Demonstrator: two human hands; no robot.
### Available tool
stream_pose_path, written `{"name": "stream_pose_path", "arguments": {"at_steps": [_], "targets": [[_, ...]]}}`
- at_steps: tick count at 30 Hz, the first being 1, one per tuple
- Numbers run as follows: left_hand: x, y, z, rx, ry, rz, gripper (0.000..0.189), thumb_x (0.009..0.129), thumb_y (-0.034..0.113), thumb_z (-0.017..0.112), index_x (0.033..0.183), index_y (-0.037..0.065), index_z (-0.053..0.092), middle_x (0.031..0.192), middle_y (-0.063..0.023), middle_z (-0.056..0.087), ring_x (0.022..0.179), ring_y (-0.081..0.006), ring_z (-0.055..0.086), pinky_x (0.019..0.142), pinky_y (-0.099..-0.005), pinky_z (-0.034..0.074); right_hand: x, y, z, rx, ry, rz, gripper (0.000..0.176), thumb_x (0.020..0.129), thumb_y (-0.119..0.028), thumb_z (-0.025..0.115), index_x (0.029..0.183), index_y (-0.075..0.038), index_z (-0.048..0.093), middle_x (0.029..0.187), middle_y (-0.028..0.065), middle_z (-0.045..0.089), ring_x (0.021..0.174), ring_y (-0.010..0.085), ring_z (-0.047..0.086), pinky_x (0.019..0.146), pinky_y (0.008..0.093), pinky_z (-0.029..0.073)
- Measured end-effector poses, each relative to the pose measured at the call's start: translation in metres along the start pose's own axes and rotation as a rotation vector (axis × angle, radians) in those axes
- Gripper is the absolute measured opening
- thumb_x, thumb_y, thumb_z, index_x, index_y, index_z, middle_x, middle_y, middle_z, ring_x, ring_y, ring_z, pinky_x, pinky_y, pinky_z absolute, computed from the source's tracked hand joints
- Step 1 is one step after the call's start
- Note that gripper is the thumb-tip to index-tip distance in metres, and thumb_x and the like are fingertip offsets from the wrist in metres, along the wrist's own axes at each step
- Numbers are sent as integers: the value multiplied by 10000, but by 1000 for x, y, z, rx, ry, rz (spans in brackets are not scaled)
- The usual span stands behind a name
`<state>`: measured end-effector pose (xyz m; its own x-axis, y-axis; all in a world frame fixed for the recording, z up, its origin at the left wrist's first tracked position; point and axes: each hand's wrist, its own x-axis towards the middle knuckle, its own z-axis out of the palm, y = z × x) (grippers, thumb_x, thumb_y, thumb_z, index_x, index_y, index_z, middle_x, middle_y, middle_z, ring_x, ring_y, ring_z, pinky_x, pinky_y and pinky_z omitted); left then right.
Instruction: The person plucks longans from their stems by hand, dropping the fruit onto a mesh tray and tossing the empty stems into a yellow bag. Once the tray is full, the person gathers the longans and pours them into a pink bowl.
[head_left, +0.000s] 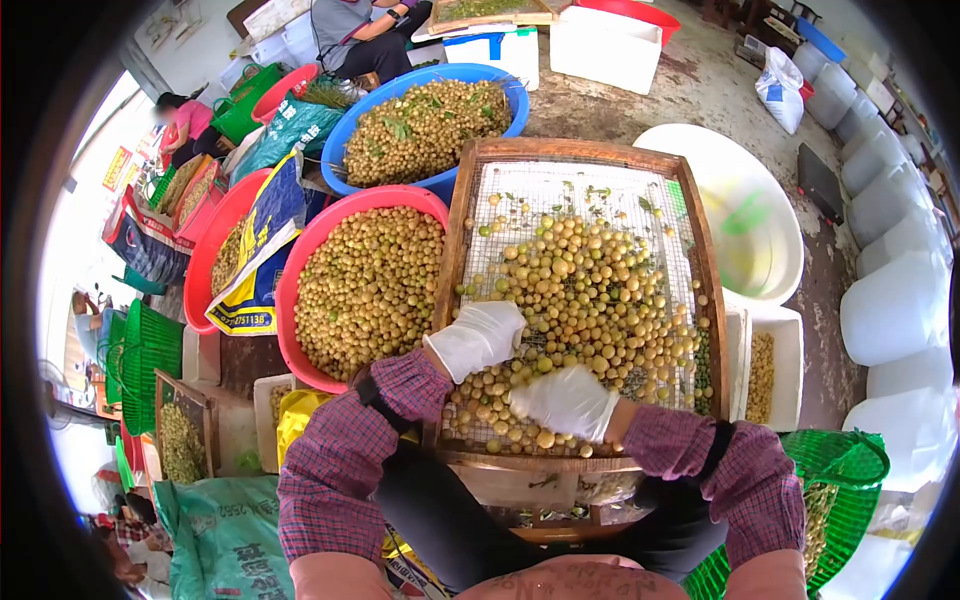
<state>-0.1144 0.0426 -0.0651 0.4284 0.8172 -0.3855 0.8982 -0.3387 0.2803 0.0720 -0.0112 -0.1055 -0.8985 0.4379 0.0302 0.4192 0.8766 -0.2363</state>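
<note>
A wood-framed mesh screen (478, 240) sits in front of me, covered with small round yellow-brown and green fruits (575, 265). My left hand (485, 338), in a white glove, rests on the fruits left of centre; its fingertips are turned down and hidden. Close by on the right, my right hand (570, 402), also gloved, lies over the fruits near the front edge with its fingers stretched to the left among them. Bits of green leaf (598, 191) lie on the bare mesh at the far end.
Left of the screen stand a pink basin (290, 300) and a blue basin (518, 110), both full of fruits. On the right are a white tub (745, 190), a foam box (788, 370) and a green basket (850, 460). A seated person (365, 40) is at the back.
</note>
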Motion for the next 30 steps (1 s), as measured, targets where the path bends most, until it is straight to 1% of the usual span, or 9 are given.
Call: {"name": "stream_pose_path", "arguments": {"at_steps": [3,6,8,10,11,16,20,25,30], "targets": [[-16,-16,-3,-293,166,31,78,770,119,626,830,70,622,885,-94,642,759,-231,624,673,-337,501,3,39,-27,-27,-105,140,189,912,-100,460,1073,-79,556,563,12,455,383,99,429,299,252,353],[-45,-16,-20,-1129,-42,-230,62,801,86,598,844,44,610,870,-50,629,779,-154,609,679,-277,484,-8,86,-14,-30,205,218,307,883,-95,516,1187,-64,544,583,58,545,412,172,507,350,297,406],[-57,-28,-9,-1002,-100,-102,110,820,65,583,916,30,624,868,-19,601,780,-110,585,686,-244,463,-8,83,-30,28,438,249,318,868,-115,548,1182,-68,556,614,96,597,455,225,567,406,329,457],[-70,-31,0,-940,-180,-60,150,812,69,590,948,23,635,884,-34,604,789,-129,587,692,-270,466,-9,65,-37,175,295,360,247,872,-187,570,1083,-75,632,696,131,650,561,277,629,515,376,506],[-76,-35,7,-741,-43,222,195,796,90,617,978,34,657,877,-57,597,803,-175,588,713,-319,469,-9,59,-31,233,313,315,235,875,-203,570,1060,-78,646,708,130,656,568,277,631,523,379,508],[-88,-25,22,-269,-100,138,243,762,117,648,1002,117,689,899,-93,566,838,-269,586,751,-351,469,1,15,-33,355,130,297,222,896,-266,534,999,-137,682,753,126,667,645,302,645,609,403,515],[-92,-17,27,-154,8,206,197,776,153,641,961,102,687,934,-112,565,852,-299,589,756,-381,477,-5,-12,-57,280,-317,84,248,863,-263,547,1059,-152,650,737,110,645,673,320,635,606,433,498],[-84,-15,44,21,39,104,188,782,233,637,876,74,673,877,-104,578,865,-294,592,760,-385,483,-39,24,-46,2,-366,119,470,737,-105,610,1193,-212,567,687,58,630,613,245,638,533,381,488],[-82,-9,49,100,0,91,207,752,270,643,819,76,668,834,-112,601,833,-296,603,744,-391,486,-62,94,-46,-181,-51,341,446,842,-147,549,1283,-195,499,648,78,623,532,247,615,463,376,478]]}}
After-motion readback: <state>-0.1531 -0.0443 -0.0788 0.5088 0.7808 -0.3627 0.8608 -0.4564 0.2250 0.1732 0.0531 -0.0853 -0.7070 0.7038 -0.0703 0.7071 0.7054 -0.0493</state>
